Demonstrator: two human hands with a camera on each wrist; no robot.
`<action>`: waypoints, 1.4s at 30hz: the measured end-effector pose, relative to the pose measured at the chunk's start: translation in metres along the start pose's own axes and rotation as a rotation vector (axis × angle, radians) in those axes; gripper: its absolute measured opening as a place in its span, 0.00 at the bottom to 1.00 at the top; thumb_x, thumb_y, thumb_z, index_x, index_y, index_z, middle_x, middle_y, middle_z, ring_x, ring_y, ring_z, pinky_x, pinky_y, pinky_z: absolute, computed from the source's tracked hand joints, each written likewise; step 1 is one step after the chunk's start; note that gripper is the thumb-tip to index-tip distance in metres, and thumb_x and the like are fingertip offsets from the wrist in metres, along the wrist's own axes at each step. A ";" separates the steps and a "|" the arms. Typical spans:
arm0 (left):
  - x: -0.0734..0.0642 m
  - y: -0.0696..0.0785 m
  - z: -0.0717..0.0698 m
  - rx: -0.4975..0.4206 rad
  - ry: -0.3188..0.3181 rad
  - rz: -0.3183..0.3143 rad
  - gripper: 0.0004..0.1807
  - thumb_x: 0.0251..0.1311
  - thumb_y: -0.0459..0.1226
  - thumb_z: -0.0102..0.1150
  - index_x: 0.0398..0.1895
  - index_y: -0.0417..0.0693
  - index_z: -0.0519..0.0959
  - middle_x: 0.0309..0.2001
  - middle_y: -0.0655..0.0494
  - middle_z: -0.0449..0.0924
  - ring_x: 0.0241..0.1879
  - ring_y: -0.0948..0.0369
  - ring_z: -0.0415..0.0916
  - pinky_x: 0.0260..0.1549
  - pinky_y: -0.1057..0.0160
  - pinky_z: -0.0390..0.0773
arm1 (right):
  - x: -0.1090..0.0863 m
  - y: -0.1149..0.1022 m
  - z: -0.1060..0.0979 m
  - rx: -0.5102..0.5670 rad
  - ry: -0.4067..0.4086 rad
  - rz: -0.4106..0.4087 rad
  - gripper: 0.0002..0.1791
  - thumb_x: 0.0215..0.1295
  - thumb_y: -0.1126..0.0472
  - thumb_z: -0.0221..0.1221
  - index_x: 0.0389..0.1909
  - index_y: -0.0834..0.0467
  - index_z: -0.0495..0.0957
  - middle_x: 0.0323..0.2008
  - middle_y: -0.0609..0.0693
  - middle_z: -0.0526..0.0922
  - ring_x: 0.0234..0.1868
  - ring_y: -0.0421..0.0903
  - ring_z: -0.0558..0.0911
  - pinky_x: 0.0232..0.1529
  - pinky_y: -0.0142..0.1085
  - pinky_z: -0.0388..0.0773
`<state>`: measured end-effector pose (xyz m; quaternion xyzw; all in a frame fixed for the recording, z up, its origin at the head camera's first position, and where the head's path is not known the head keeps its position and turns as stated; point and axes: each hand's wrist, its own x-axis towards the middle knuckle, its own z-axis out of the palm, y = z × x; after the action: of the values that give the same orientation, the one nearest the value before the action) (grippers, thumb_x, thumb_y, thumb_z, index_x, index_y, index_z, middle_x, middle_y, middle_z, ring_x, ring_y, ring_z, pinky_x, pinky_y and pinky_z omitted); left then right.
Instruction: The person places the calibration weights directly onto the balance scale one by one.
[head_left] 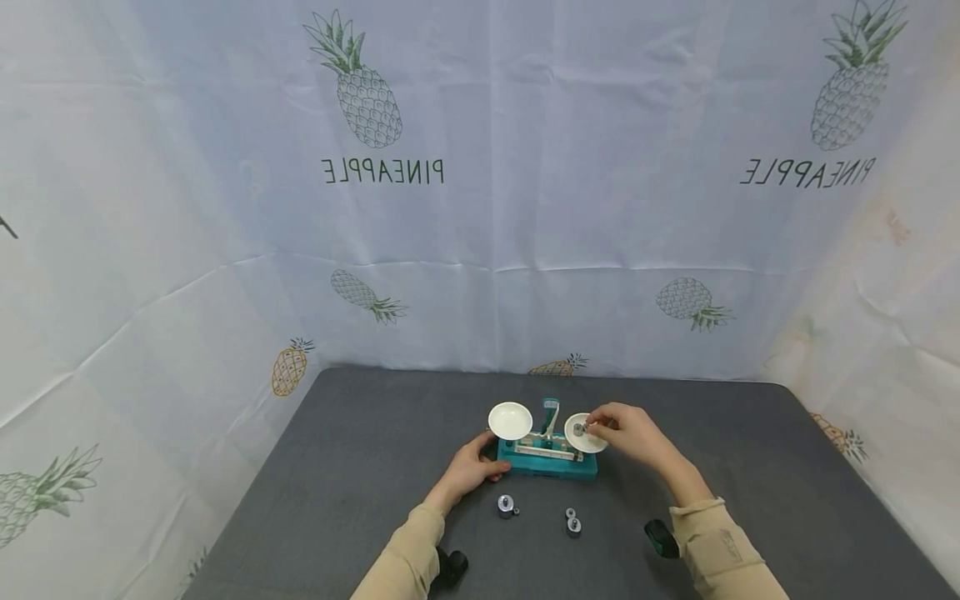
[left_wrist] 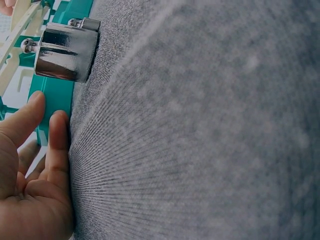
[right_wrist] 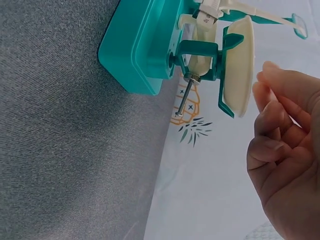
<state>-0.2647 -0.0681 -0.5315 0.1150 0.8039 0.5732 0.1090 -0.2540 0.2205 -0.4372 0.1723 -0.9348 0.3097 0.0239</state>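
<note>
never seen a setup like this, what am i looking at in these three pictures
There is no machine arm here: a person works bare-handed. The wide picture comes from a camera on the head; the other two come from cameras on each wrist. On the dark tabletop stands a green balance scale with two white pans. The left hand holds the left end of its base. The right hand is at the right pan, where a metal weight sits; whether that hand holds anything is unclear. Four more weights stand in front of the scale.

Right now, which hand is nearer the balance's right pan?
Right. The right hand reaches over the right pan; the left hand is at the green base's left end.
</note>
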 end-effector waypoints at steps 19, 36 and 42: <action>0.003 -0.003 0.000 -0.004 -0.012 -0.004 0.37 0.52 0.39 0.67 0.65 0.42 0.64 0.25 0.49 0.82 0.21 0.66 0.76 0.25 0.66 0.77 | -0.038 -0.011 0.020 0.217 0.153 -0.107 0.06 0.62 0.57 0.59 0.36 0.54 0.82 0.24 0.49 0.78 0.19 0.33 0.65 0.21 0.27 0.65; 0.002 -0.002 0.001 -0.013 -0.003 0.005 0.36 0.52 0.38 0.66 0.65 0.42 0.65 0.26 0.47 0.81 0.22 0.65 0.76 0.25 0.66 0.77 | -0.055 0.001 0.059 0.374 -0.041 -0.130 0.15 0.63 0.55 0.58 0.45 0.61 0.79 0.31 0.48 0.82 0.25 0.30 0.73 0.24 0.29 0.73; 0.001 -0.001 0.000 -0.020 0.000 0.006 0.36 0.52 0.39 0.66 0.65 0.43 0.64 0.27 0.46 0.82 0.23 0.64 0.77 0.26 0.65 0.77 | -0.056 0.010 0.064 0.363 -0.162 -0.088 0.14 0.64 0.55 0.57 0.44 0.60 0.80 0.32 0.48 0.81 0.28 0.30 0.74 0.26 0.29 0.73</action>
<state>-0.2653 -0.0682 -0.5326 0.1162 0.7978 0.5815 0.1086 -0.2009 0.2072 -0.5027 0.2390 -0.8540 0.4569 -0.0694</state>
